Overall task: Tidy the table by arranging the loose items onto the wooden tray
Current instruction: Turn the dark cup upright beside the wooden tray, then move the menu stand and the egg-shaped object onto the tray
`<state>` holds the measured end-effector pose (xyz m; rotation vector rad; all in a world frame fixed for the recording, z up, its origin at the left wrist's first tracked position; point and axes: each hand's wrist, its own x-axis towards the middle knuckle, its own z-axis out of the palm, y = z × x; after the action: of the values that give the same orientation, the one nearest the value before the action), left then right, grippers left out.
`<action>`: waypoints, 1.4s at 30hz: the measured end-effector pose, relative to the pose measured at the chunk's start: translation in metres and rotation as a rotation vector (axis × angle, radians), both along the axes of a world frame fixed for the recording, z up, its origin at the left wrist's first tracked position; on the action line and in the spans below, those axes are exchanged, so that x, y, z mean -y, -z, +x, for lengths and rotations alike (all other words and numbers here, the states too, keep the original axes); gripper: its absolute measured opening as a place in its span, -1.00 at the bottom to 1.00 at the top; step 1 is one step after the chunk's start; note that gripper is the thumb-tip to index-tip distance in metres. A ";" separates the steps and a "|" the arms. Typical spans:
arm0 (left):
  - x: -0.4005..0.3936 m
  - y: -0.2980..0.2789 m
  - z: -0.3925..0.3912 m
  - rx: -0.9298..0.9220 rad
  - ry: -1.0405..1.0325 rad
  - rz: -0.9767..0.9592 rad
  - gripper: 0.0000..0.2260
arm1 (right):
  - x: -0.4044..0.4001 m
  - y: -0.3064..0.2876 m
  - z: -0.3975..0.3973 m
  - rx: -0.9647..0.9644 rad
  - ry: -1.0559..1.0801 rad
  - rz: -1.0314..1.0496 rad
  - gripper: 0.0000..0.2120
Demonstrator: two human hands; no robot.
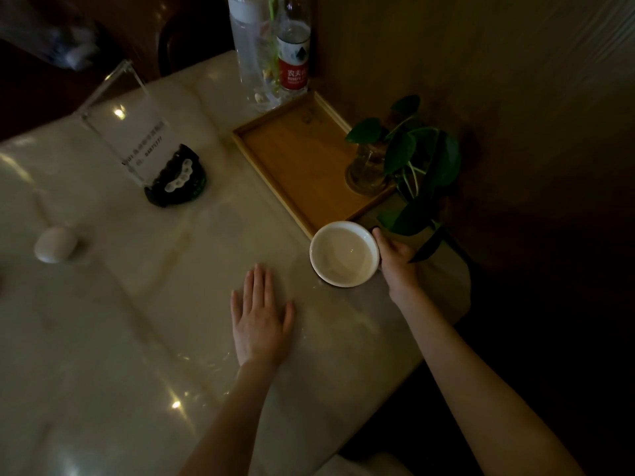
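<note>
A white bowl sits at the near corner of the wooden tray, its rim just overlapping the tray's edge. My right hand grips the bowl's right side. My left hand lies flat on the pale table, fingers spread, holding nothing. On the tray's right end stands a glass vase with a green plant. A dark ashtray with white pieces and a white oval object lie loose on the table to the left.
A clear acrylic sign stand rises behind the ashtray. A tall clear vase and a red-labelled water bottle stand at the tray's far end. A brown wall bounds the table on the right.
</note>
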<state>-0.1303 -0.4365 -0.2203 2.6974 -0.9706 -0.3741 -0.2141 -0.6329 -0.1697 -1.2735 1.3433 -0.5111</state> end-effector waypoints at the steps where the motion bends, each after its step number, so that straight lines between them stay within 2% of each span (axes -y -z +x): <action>1: 0.000 0.000 0.000 0.000 -0.001 0.003 -0.34 | 0.000 0.000 0.000 0.006 0.002 0.003 -0.71; 8: 0.000 0.000 -0.001 0.002 -0.002 -0.006 -0.33 | -0.001 -0.002 -0.001 0.024 0.027 0.019 -0.82; 12: 0.000 0.002 0.000 0.010 -0.003 -0.001 -0.32 | -0.004 -0.006 -0.002 -0.001 0.024 -0.008 -0.79; 15: 0.001 0.002 0.000 0.009 -0.004 -0.012 -0.32 | -0.011 -0.008 -0.005 0.033 0.072 0.013 -0.89; 17: 0.001 0.001 0.000 0.008 -0.001 -0.014 -0.31 | -0.016 -0.006 -0.009 -0.001 0.070 -0.035 -0.79; 20: 0.000 0.001 0.001 0.019 0.019 -0.007 -0.31 | -0.028 0.001 -0.023 -0.190 -0.086 -0.215 -0.75; 24: -0.002 -0.001 0.002 0.011 0.030 -0.008 -0.30 | -0.052 0.011 -0.041 -0.463 -0.349 -0.465 -0.80; 27: -0.003 -0.005 0.004 -0.011 0.051 0.001 -0.36 | -0.072 0.020 -0.048 -0.620 -0.555 -0.620 -0.70; 31: -0.010 -0.014 0.016 -0.026 0.178 0.084 -0.44 | -0.102 0.027 -0.050 -0.664 -0.737 -0.774 -0.62; 36: -0.044 -0.035 0.044 0.068 0.392 0.118 -0.51 | -0.131 0.014 -0.024 -0.720 -0.909 -0.887 -0.65; 38: -0.059 -0.044 0.059 0.090 0.400 0.112 -0.52 | -0.141 0.008 -0.009 -0.732 -0.969 -0.936 -0.67; 42: -0.088 -0.067 0.088 0.051 0.342 0.070 -0.48 | -0.164 -0.010 0.028 -0.664 -1.077 -0.923 -0.54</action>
<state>-0.0424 -0.3482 -0.1534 2.6093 -1.4649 -0.4102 -0.1860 -0.4693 -0.1600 -2.8335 0.6543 0.1397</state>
